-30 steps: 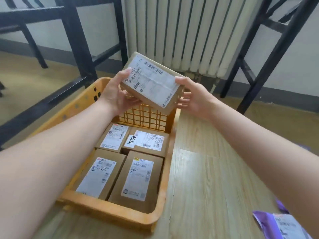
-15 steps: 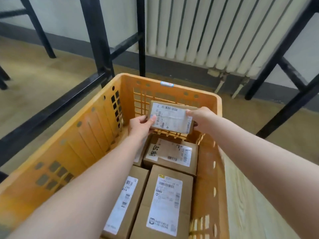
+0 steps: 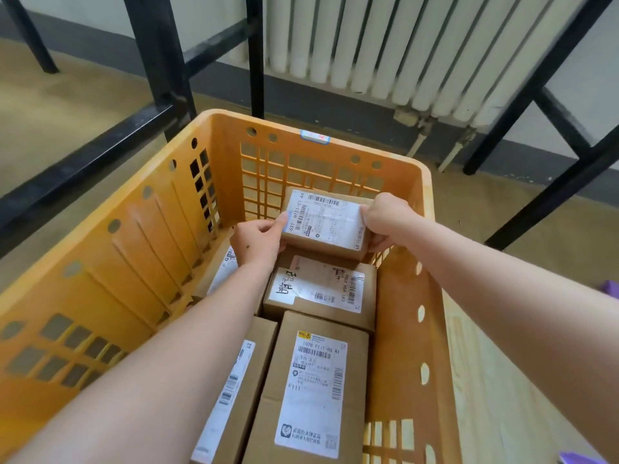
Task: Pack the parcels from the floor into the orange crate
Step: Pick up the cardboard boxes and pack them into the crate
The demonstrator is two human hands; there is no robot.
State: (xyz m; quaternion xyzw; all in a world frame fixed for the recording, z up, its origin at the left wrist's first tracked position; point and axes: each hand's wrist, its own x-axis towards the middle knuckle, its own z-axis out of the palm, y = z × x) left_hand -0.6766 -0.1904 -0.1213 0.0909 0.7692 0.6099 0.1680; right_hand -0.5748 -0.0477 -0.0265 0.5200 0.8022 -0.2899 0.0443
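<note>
left frame [image 3: 154, 55]: black metal posts and rails, 9 to 11 o'clock, standing on the floor beyond the crate.
floor [image 3: 67, 112]: tan, at 9 to 10 o'clock.
crate [image 3: 117, 262]: orange plastic with slotted walls and a grid far wall; it fills the middle, open side up.
rear-left parcel [image 3: 224, 272]: brown box with a white label, in the crate, mostly hidden under the left wrist.
front-left parcel [image 3: 241, 380]: brown box, label up, on the crate bottom at 6 o'clock, part covered by the left forearm.
left hand [image 3: 258, 241]: grips the held parcel's left end, thumb up against the label edge; fingers beneath, not seen.
sticker [image 3: 315, 137]: small, blue-edged, on the far rim at 12 o'clock.
held parcel [image 3: 326, 222]: brown box, label up, inside the crate at the far end, just before the grid wall and over the far edge of the inked parcel. Cannot tell whether it rests on anything.
inked parcel [image 3: 321, 289]: brown box, label with handwriting, at centre, lying flat.
front-right parcel [image 3: 315, 390]: brown box, label up, at 6 o'clock, touching the inked parcel's near side.
right hand [image 3: 385, 222]: grips the held parcel's right end, fingers curled over its edge.
radiator [image 3: 385, 45]: white, ribbed, on the wall at 12 to 1 o'clock.
planks [image 3: 485, 380]: pale wood, just beside the crate's right wall, 4 o'clock.
right frame [image 3: 552, 112]: black metal bars, 1 to 3 o'clock.
purple thing [image 3: 611, 289]: at 3 o'clock, cut off by the edge; kind cannot be told.
</note>
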